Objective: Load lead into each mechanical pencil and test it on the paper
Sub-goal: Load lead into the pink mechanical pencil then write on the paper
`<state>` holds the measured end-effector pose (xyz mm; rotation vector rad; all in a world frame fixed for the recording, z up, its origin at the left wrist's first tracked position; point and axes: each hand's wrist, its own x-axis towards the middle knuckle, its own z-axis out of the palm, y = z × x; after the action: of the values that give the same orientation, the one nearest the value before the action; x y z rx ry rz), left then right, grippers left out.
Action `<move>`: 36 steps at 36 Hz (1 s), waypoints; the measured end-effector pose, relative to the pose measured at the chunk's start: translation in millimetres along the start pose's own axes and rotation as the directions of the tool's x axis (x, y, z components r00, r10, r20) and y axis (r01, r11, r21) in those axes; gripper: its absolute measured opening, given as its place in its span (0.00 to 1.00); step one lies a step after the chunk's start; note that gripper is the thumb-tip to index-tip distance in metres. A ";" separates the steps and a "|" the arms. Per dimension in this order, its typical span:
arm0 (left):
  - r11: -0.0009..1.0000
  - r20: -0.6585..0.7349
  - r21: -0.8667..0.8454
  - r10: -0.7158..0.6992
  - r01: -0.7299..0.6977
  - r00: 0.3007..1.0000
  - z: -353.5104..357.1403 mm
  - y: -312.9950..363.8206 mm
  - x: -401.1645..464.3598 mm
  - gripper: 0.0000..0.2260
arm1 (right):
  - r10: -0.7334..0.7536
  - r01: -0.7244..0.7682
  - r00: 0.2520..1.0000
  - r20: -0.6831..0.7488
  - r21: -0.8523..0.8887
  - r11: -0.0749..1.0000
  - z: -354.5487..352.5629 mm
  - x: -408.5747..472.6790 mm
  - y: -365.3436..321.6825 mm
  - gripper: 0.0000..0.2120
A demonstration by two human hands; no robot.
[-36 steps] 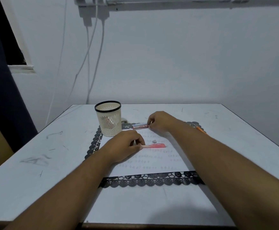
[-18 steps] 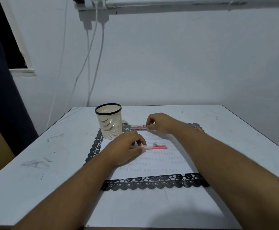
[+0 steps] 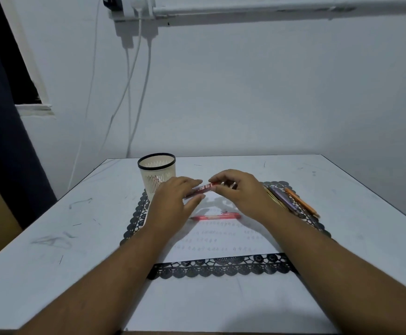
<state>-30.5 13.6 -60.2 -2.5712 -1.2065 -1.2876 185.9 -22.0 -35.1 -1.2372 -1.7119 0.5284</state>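
Left hand (image 3: 173,201) newly beside right hand (image 3: 240,192), both now pinching slim red lead tube (image 3: 203,189) above paper (image 3: 221,240).

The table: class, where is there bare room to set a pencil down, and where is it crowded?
Bare patches: the table left of the black lace mat, the strip between the mat and the near edge, and the right side beyond the pencils. Crowded: the far end of the paper, where the left hand and right hand hold a tube above a pink pencil, beside the cup.
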 end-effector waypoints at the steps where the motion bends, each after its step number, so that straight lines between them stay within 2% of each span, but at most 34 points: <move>1: 1.000 0.013 -0.001 0.006 -0.006 1.000 -0.2 0.0 0.1 0.15 | 0.001 -0.001 1.000 -0.009 0.015 1.000 -0.8 -1.6 -1.5 0.06; 3: 1.000 0.021 0.003 0.019 -0.019 1.000 0.4 0.0 0.6 0.17 | 0.005 -0.003 0.999 -0.031 0.049 0.999 -3.5 -5.1 -3.7 0.06; 11: 0.998 0.035 -0.054 0.022 -0.020 0.999 2.8 1.9 1.6 0.09 | 0.045 -0.039 0.998 -0.034 0.167 0.985 -4.4 -15.5 -7.1 0.12; 20: 0.997 0.036 -0.077 0.014 -0.011 0.999 -0.4 1.8 -0.1 0.09 | 0.041 -0.033 0.999 -0.032 0.227 0.973 -6.0 -15.5 -10.0 0.09; 24: 0.999 0.016 -0.033 0.027 -0.027 0.999 -0.7 4.2 -0.2 0.10 | 0.048 -0.034 0.998 -0.045 0.276 0.961 -6.3 -16.1 -7.1 0.08; 36: 0.998 0.051 -0.030 0.048 -0.046 0.998 -2.6 5.9 -0.8 0.10 | -0.008 0.013 0.996 -0.086 0.053 0.999 -1.6 -15.4 -5.5 0.10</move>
<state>-28.7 8.0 -57.3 -2.6516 -1.1365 -1.2461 185.5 -38.4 -36.8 -1.1952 -1.6212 0.5042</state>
